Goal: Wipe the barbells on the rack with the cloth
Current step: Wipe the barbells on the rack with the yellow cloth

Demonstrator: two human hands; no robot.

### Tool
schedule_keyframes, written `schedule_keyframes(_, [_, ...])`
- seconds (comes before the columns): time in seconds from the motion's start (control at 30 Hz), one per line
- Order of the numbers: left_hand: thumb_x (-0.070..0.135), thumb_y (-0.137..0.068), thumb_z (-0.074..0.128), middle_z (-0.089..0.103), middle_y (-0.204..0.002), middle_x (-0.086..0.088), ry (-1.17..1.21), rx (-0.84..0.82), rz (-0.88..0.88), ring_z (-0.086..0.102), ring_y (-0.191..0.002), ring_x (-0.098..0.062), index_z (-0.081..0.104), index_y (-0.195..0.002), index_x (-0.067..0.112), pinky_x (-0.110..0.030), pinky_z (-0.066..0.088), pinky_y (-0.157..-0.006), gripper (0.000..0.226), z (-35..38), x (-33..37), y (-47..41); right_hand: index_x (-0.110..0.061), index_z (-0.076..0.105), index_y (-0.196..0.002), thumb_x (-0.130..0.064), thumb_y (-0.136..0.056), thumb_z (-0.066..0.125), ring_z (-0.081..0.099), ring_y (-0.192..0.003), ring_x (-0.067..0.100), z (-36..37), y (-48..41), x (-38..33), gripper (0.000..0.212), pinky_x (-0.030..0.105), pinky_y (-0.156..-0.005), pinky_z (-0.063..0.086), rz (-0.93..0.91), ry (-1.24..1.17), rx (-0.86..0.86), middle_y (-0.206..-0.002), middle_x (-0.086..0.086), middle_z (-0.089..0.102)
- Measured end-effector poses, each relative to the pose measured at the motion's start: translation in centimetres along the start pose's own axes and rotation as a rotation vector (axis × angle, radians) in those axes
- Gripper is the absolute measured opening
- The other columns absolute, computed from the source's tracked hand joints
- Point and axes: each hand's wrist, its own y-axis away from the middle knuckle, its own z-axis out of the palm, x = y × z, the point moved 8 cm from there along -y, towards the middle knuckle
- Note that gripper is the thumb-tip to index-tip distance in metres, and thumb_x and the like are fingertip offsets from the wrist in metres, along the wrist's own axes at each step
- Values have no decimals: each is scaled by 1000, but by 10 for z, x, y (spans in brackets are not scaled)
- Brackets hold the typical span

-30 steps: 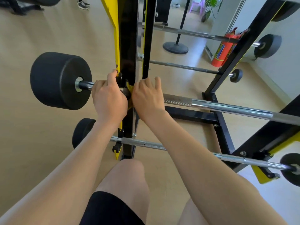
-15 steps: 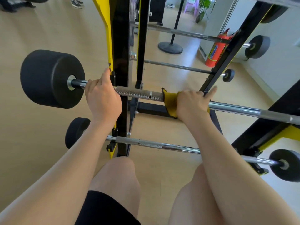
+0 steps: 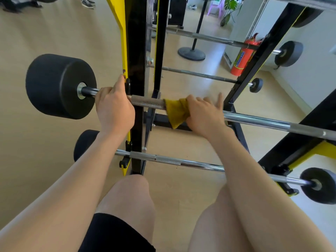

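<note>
A chrome barbell (image 3: 263, 122) with a thick black weight (image 3: 60, 86) on its left end lies across the black and yellow rack (image 3: 135, 51). My left hand (image 3: 114, 110) grips the bar just left of the rack upright. My right hand (image 3: 203, 113) holds a yellow cloth (image 3: 175, 110) wrapped round the bar, right of the knurled section, with the index finger stretched out. A second barbell (image 3: 190, 163) rests lower on the rack, with small black weights at both ends. Two more bars (image 3: 200, 74) sit farther back.
A red fire extinguisher (image 3: 242, 57) stands by the wall at the back right. A black round-based stand (image 3: 191, 53) is on the wooden floor behind the rack. My bare knees are below the lower bar. Someone's shoes (image 3: 87, 2) show at the top left.
My right hand slid the cloth rightward along the bar from the rack upright, then back a little to the left. My left hand kept its grip.
</note>
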Motion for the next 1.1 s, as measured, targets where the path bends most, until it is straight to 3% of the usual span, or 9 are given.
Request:
schedule_keyframes(0.1, [10,-101,62,74,-117,-15,12,18,-13,64,-120,-36,43,-158,10,-53,42,-116,60,0,-2,1,-20,50,-99,-4,-84,54,47,-131,42,2,6,40,22,81,-115,-4,240,8,-114,-90,3,53])
schedule_keyframes(0.17, [8,-100,64,74,-117,-15,42,22,-29,63,-122,-36,44,-158,10,-52,38,-117,61,0,-1,0,-16,57,-107,-2,-83,54,47,-132,41,-2,7,29,28,82,-115,-3,275,141,-105,-102,9,62])
schedule_keyframes(0.33, [4,-99,63,74,-116,-16,80,11,-40,61,-123,-36,44,-158,10,-51,36,-117,62,3,-1,-1,-8,50,-136,-18,-94,59,43,-140,39,1,-7,-98,44,74,-121,4,-22,93,66,-134,15,60])
schedule_keyframes(0.47, [4,-100,60,74,-111,-14,86,17,-33,63,-118,-35,45,-157,11,-52,41,-114,59,0,-1,0,-15,51,-128,-24,-102,49,53,-129,35,2,-10,-147,27,70,-122,7,-142,40,241,-124,10,61])
schedule_keyframes(0.57, [7,-101,61,74,-113,-14,73,23,-13,63,-117,-33,43,-158,11,-51,46,-110,60,-3,2,2,-22,51,-123,-27,-100,56,61,-121,32,-3,-6,-113,25,72,-122,4,-196,35,253,-112,2,66])
schedule_keyframes(0.77, [8,-101,63,75,-111,-7,47,103,0,68,-112,-28,45,-156,15,-48,40,-116,59,-9,6,5,-29,45,-116,-19,-96,56,55,-128,30,-6,3,-14,25,78,-117,-9,-120,-64,-31,-99,-9,56])
schedule_keyframes(0.93, [4,-95,48,57,-130,-8,-167,334,-20,35,-128,-27,56,-131,29,-42,26,-108,44,-28,25,16,-24,44,-108,-11,-94,50,56,-121,34,-3,16,61,20,82,-114,-7,59,-34,-138,-105,-1,55])
schedule_keyframes(1.0, [4,-96,43,58,-121,-6,-131,346,124,35,-121,-24,63,-116,28,-43,28,-103,37,-17,57,23,-24,46,-116,-11,-95,54,58,-121,33,0,19,67,26,81,-116,-2,69,-10,-118,-112,0,57])
schedule_keyframes(1.1, [5,-98,48,62,-99,-4,115,139,371,53,-104,-27,68,-96,18,-41,39,-92,25,19,125,34,-31,43,-115,-13,-95,57,59,-122,30,-1,20,68,30,73,-121,5,-9,-53,-116,-106,-4,54])
